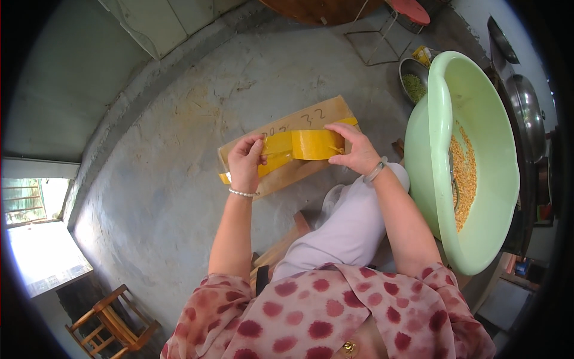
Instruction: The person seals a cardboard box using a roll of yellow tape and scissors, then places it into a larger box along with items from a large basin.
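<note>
A wide roll of yellow packing tape (314, 145) is held above a cardboard box (278, 125) on the concrete floor. My right hand (356, 148) grips the roll by its right end, thumb below and fingers above. Pinched between the thumb and fingers of my left hand (248, 157) is the free end of the tape, a short length drawn out to the left of the roll. The box bears handwritten marks and has a strip of yellow tape along its top. Part of the box is hidden by my hands and the roll.
A large green plastic basin (441, 179) with yellow kernels (464, 179) stands close at my right. Behind it are a metal bowl (406, 67) of green bits and a red-topped stool (411, 11). A wooden chair (112, 321) stands at lower left. Pale cabinets line the upper left.
</note>
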### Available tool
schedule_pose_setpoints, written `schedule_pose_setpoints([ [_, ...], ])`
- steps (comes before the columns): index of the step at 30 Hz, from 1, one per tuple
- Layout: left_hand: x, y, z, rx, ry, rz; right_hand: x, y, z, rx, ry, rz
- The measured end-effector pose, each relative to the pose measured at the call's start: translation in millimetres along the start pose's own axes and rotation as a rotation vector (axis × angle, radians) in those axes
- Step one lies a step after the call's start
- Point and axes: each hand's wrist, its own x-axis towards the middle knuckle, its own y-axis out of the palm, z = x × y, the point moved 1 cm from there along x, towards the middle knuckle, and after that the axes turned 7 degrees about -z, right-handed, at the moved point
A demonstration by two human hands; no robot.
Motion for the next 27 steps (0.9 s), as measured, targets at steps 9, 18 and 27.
schedule_pose_setpoints([
  [9, -15.8, 5.4, -2.7, -0.002, 0.073, 0.097, -2.6, -5.3, -4.8, 0.017, 0.002, 0.056],
  [18, -22.4, 9.3, 6.2, 0.0, 0.072, 0.13, 1.6, -2.6, -7.8, -0.06, 0.0, 0.008],
  [27, 13.5, 9.7, 2.1, 0.622, 0.159, -0.017, 3.0, 3.8, -10.8, -0.125, 0.074, -0.069],
])
